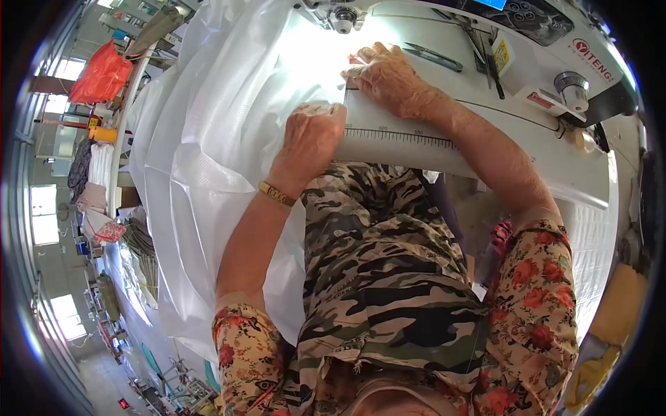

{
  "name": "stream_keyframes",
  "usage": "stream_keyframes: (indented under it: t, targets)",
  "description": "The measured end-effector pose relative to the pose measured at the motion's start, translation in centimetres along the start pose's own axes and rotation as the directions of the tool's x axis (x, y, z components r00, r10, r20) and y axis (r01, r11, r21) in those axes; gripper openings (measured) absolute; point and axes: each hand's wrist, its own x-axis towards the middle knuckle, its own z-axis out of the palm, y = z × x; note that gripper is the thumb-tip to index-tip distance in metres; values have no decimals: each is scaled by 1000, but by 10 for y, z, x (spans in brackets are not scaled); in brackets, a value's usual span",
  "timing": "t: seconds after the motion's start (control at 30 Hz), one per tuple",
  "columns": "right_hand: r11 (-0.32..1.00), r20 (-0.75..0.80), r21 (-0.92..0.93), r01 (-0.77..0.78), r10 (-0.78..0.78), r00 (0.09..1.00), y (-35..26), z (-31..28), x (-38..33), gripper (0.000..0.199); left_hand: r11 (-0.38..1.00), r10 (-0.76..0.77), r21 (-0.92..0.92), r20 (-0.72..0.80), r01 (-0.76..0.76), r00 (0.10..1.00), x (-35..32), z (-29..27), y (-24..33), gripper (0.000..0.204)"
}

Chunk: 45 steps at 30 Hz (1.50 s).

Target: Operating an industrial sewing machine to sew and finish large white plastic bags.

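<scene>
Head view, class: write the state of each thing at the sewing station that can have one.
White sheeting, creased and draped
Left hand, closed on the sheeting's edge
Right hand, fingers bent, at the sheeting's edge
Machine display, lit blue
Snips or tweezers, lying flat
Gold-coloured wristband, worn

Glossy, creased white sheeting (208,166) (plastic by its look, finely textured) meets a smooth tabletop (388,151) bearing a slim metal tool (440,59); the camouflage garment (395,270) is matt cloth, the red bag (103,73) shiny, crumpled plastic.
</scene>
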Motion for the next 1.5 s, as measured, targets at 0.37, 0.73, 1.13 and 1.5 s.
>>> stream_keyframes:
  t: [0.37, 0.73, 1.13, 1.5]
  targets:
    - [996, 121, -19, -90, 91, 988, -2, -13, 7, 36, 993, -110, 51, 56, 107, 992, 34, 13, -20, 11]
    - [988, 170, -8, -156, 156, 973, -2, -15, 10, 35, 973, -232, -13, -31, 232, 972, 45, 27, -29, 27]
    - [964, -100, 220, -150, 175, 979, 17, 4, 12, 33, 960, -271, -77, -35, 268, 962, 49, 38, -36, 21]
    - [932, -503, 339, -131, 297, 812, 24, 11, 35, 30, 949, -296, -120, -23, 292, 955, 51, 41, -35, 22]
